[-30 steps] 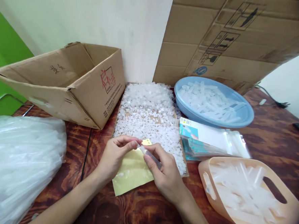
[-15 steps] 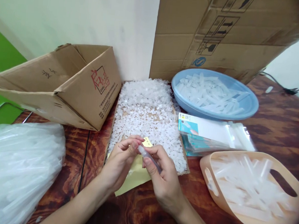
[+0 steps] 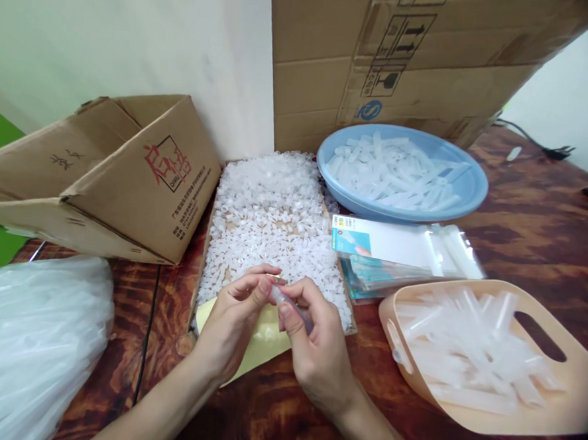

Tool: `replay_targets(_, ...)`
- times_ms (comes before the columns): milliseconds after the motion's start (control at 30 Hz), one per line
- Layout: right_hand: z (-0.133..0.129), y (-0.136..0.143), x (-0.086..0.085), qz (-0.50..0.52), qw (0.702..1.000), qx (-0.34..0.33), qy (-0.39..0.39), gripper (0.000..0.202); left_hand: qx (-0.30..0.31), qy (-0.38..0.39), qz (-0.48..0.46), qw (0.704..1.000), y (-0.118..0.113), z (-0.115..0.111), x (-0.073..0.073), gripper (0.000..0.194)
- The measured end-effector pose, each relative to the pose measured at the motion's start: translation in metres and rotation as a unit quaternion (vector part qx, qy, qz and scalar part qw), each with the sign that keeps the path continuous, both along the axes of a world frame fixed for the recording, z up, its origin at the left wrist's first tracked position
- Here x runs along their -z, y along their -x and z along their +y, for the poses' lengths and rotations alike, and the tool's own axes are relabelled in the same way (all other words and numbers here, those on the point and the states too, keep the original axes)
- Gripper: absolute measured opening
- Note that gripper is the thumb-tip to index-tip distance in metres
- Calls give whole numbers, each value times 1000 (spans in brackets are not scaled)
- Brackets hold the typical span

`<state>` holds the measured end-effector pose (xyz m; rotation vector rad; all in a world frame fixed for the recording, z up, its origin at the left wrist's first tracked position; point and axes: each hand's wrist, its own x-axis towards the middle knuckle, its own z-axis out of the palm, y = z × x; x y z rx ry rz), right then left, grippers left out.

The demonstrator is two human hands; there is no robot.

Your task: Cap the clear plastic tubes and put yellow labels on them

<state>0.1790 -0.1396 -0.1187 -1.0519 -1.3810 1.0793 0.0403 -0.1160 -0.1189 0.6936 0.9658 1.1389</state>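
Observation:
A slim translucent plastic tube (image 3: 278,296) is held slanting between both hands, above a tray of small white plastic pieces. My right hand (image 3: 319,344) is closed around its lower part, thumb along the side. Thumb and fingers of my left hand (image 3: 238,316) pinch the tube's upper end; whether a small piece sits there is hidden by the fingertips. Beneath the hands lies a yellow paper sheet (image 3: 261,351), partly over the near edge of the cardboard tray (image 3: 194,300). Small white plastic pieces (image 3: 272,245) fill that tray, heaped higher at its far end.
An open cardboard box (image 3: 142,177) and a full clear plastic bag (image 3: 32,337) stand left. To the right are a blue basin (image 3: 478,191) of translucent strips, packets with printed cards (image 3: 392,246) and a beige basket (image 3: 576,403) of tubes. A large carton (image 3: 311,95) stands behind.
The whole view has shifted, so the surroundings appear further left. Both hands still hold the tube, with my left fingertips now covering more of its upper end.

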Motion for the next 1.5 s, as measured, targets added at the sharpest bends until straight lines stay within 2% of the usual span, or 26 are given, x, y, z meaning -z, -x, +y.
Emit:
replay_targets(233,1,-7,-6,-31,999,12,-22,10,-19,-13,19,1000,-8,-2,0,26)
replay_targets(533,1,-12,-10,-108,990,35,-86,8,-32,24,-35,999,-21,-9,4,27)
replay_targets(633,3,-14,-10,-161,976,53,-137,9,-31,17,-45,998,-22,-9,4,24)
replay_targets(767,4,-15,-8,-246,942,73,-218,12,-15,27,-58,998,-22,-8,3,23)
replay_targets(933,4,-16,-5,-298,917,86,-252,18,-22,52,-87,995,-24,-17,2,22)
replay_targets(1033,6,-14,-4,-308,914,92,-248,18,-5,31,-35,999,-17,-7,2,23)
replay_targets(1100,8,-12,-3,-285,924,121,-224,14,30,-31,79,996,-7,19,1,26)
replay_targets(1133,9,-12,-4,-264,930,141,-213,11,45,-82,162,982,0,38,0,30)
replay_targets(1167,9,-12,-4,-241,935,160,-204,10,36,-137,261,955,8,59,0,37)
replay_targets(1200,9,-12,-4,-218,939,177,-200,11,24,-203,381,901,15,81,0,41)
replay_targets(1233,9,-12,-4,-200,941,187,-197,11,35,-266,508,818,22,102,0,40)
replay_targets(1267,8,-13,-5,-186,943,193,-195,11,34,-284,551,784,27,120,2,31)
replay_targets(1367,7,-16,-5,-168,950,194,-176,11,65,-303,609,730,36,153,8,15)
replay_targets(1500,8,-19,-4,-151,956,189,-167,10,73,-314,660,679,33,164,20,14)
